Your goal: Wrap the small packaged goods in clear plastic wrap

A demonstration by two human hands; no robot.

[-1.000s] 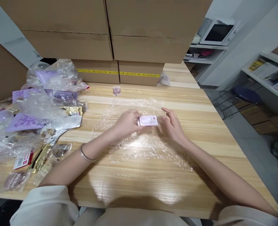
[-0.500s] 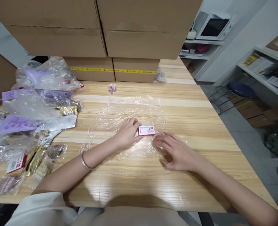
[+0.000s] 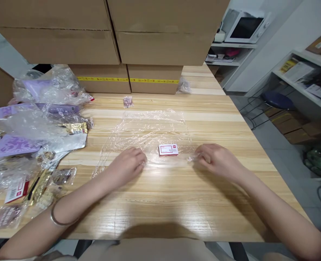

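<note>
Comparing with the view from half a second ago, the left hand (image 3: 129, 164) has let go of the small white and red box (image 3: 168, 149) and slid back toward 7 o'clock, and the right hand (image 3: 217, 160) has moved out to the box's 3 o'clock side; the box itself has stayed where it was.

At 9 o'clock on the wooden table (image 3: 163, 203) lies a heap of purple packets and crumpled clear bags (image 3: 35, 127). The left hand rests at the near left edge of the clear plastic sheet (image 3: 149, 134), fingers curled loosely into the film; whether they actually pinch it cannot be told. A metal bangle (image 3: 59, 219) rings that forearm.

The box lies flat on the sheet between the 2 hands, touched by neither. Its long axis runs from 9 o'clock to 3 o'clock, and its printed face points up.

The right hand sits at the sheet's near right edge, fingertips pinched together on a bunched bit of film.

At 12 o'clock, stacked cardboard cartons (image 3: 138, 43) stand along the far edge, with 1 tiny packet (image 3: 127, 102) just before them.
</note>
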